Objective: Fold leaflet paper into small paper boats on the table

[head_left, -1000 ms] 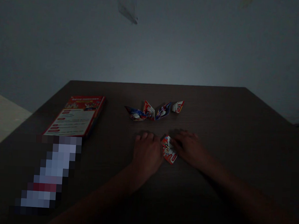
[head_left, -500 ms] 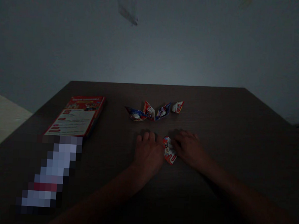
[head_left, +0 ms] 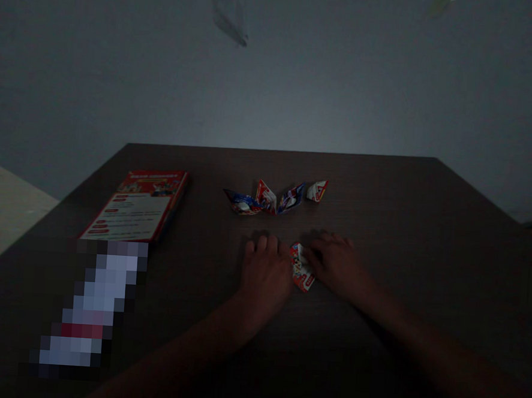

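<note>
A small folded paper piece [head_left: 304,278], printed red and white with coloured figures, lies on the dark wood table between my hands. My left hand [head_left: 267,271] rests at its left edge, fingers bent and the thumb side against the paper. From the right, my right hand [head_left: 337,260] reaches over the paper with its thumb and fingers drawn together at its upper right edge. Both sets of fingertips are partly hidden in the dim light. Beyond my hands stand several folded paper pieces, among them a blue one [head_left: 243,203] and a white and red one [head_left: 317,191].
A red and white printed box or booklet [head_left: 133,206] lies on the left of the table [head_left: 196,315]. In front of it is a blurred-out, pixelated object [head_left: 92,302]. A clear plastic bag [head_left: 230,10] hangs against the grey wall behind.
The whole view has shifted very slightly. Both hands stay at the folded paper, with no clear movement of the paper.
</note>
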Tool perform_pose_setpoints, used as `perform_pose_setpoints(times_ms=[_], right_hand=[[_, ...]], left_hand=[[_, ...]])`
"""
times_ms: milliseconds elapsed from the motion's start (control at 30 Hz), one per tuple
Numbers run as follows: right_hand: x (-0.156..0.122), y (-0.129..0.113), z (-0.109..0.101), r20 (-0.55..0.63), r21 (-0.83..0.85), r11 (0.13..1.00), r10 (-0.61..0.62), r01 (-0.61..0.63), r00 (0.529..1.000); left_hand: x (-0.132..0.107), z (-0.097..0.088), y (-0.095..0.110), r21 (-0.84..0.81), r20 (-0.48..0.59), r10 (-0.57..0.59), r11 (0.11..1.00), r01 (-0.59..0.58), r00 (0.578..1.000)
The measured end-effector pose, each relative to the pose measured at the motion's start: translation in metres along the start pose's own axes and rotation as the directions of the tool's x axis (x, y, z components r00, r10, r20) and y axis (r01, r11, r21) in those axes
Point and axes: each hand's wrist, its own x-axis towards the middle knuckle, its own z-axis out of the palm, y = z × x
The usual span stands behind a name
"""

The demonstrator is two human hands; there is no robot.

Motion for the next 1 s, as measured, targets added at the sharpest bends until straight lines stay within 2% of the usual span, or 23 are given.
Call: perform_pose_setpoints(times_ms=[467,1000], right_hand=[[-0.002,-0.001,0.003,-0.034,-0.014,1.0,0.005,-0.006,0.999],[-0.001,-0.001,0.001,-0.026,-0.012,1.0,0.013,-0.013,1.0]], left_hand=[[0.0,-0.003,-0.004,-0.046,-0.011,-0.036,0.998,0.035,0.999],[0.003,-0.008,-0.01,-0.102,0.042,-0.029,0.994,0.033,0.999]])
